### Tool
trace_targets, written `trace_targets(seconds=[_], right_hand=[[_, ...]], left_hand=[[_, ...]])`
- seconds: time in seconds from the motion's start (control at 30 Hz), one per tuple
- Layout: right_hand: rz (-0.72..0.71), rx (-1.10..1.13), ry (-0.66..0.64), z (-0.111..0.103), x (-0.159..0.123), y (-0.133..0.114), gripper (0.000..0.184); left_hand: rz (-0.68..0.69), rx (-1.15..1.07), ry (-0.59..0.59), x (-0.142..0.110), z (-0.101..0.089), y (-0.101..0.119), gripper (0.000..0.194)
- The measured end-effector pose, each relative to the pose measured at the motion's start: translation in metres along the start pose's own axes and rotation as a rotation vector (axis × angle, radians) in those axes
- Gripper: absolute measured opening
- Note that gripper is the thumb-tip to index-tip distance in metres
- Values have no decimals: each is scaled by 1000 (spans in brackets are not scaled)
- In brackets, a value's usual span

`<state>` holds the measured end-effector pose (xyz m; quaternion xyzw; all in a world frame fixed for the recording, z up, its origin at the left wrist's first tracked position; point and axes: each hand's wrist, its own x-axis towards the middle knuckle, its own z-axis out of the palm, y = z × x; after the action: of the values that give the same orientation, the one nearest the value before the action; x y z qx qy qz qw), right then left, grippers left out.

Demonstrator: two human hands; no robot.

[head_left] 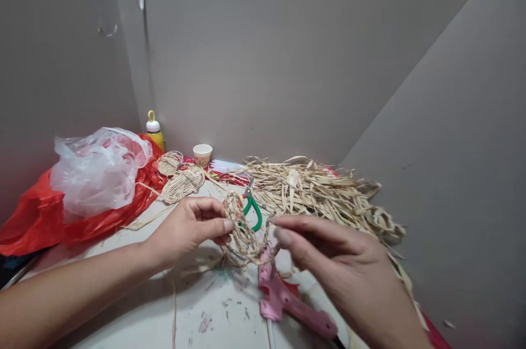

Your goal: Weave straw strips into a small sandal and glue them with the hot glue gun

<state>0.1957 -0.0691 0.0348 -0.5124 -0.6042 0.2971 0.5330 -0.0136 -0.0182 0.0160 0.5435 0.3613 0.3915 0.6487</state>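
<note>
My left hand [193,226] pinches the edge of a small piece of braided straw [242,234], thumb and fingers closed on its left side. My right hand [329,253] meets it from the right, thumb and forefinger closed on the braid's trailing end. The piece hangs just above the white table [213,310]. Directly below it lies a pink glue gun [287,299], nozzle pointing up toward the braid. Green-handled pliers [252,209] lie on the table just behind the braid.
A heap of loose straw strips [324,190] covers the table's right rear. Two coiled braided pieces [183,182] lie at the back left beside a red bag [36,217] and clear plastic bag [96,168]. A yellow bottle [155,131] and paper cup [203,154] stand by the wall.
</note>
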Motion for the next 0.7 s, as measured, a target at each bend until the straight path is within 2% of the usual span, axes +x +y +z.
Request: trace_targets(seconds=[0.17,0.3,0.5,0.7], right_hand=[[45,37,-181,20,-4,12,12],[146,92,-199,18,-3,15,12],[247,108,-295,18,-4,9,19],[414,275,-331,25,-10,13,23]], left_hand=[[-24,-13,-52,-6,10,-4,16],[3,-3,-78,-9,12,-5,13],[19,47,-106,-12,10,-7,14],[20,46,-132,-13,10,-9,13]])
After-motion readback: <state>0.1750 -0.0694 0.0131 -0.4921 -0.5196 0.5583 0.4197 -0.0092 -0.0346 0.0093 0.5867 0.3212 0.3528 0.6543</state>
